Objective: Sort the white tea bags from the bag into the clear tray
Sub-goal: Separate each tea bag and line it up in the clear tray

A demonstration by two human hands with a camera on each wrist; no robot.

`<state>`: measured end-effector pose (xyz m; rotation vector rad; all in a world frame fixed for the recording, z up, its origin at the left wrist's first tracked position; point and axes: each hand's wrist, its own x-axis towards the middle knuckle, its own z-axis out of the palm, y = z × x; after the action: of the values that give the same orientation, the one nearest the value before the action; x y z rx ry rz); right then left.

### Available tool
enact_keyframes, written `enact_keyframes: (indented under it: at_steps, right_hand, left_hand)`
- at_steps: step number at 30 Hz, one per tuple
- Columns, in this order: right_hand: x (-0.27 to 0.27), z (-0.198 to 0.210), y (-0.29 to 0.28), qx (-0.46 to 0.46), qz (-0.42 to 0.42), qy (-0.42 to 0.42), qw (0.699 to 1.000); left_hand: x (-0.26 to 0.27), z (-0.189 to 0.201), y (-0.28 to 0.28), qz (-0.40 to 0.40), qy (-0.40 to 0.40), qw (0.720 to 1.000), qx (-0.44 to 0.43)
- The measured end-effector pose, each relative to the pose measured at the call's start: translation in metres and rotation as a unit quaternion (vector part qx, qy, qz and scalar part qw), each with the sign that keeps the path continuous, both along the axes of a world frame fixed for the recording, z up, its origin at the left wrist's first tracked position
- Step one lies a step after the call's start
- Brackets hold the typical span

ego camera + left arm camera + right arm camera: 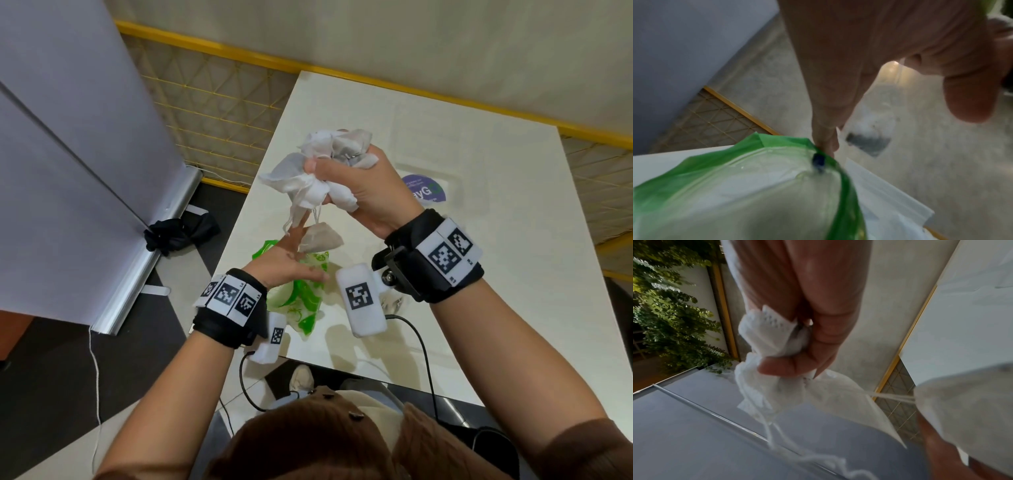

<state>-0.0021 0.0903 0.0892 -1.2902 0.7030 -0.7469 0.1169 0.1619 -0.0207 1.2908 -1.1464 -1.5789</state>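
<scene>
My right hand is raised over the white table and grips a crumpled bunch of white tea bags; the fingers curl round the tea bags in the right wrist view. One more tea bag dangles below the bunch on its string. My left hand is under it, palm up with fingers straight, reaching up into the hanging strings. Beneath that hand a green-and-clear plastic bag lies on the table, also in the left wrist view. A faint clear tray outline shows right of my right hand.
A purple round sticker lies by the tray outline. A grey banner stand rises at the left, with a black cloth at its foot. A yellow mesh fence runs behind the table. Cables hang off the near edge.
</scene>
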Motion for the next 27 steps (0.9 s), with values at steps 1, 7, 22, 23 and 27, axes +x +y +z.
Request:
enact_keyframes:
  at_steps: [1, 7, 22, 23, 27]
  right_hand:
    - [-0.001, 0.002, 0.0, 0.002, -0.004, -0.003, 1.0]
    - [-0.006, 0.008, -0.002, 0.002, -0.018, -0.012, 1.0]
    - [-0.047, 0.038, -0.012, -0.004, -0.045, -0.145, 0.988]
    - [-0.048, 0.039, -0.011, -0.005, -0.034, -0.144, 0.989]
    - [-0.058, 0.036, -0.003, 0.02, 0.029, -0.144, 0.989]
  left_hand:
    - [-0.001, -0.002, -0.002, 0.005, -0.022, 1.0, 0.005]
    - [-0.009, 0.005, -0.017, 0.091, -0.037, 0.995, -0.008]
    - [-0.02, 0.011, -0.033, 0.134, -0.024, 0.986, 0.093]
    - [-0.02, 0.014, -0.036, 0.14, 0.009, 0.985, 0.104]
    - [-0.022, 0.02, -0.041, 0.162, 0.099, 0.977, 0.094]
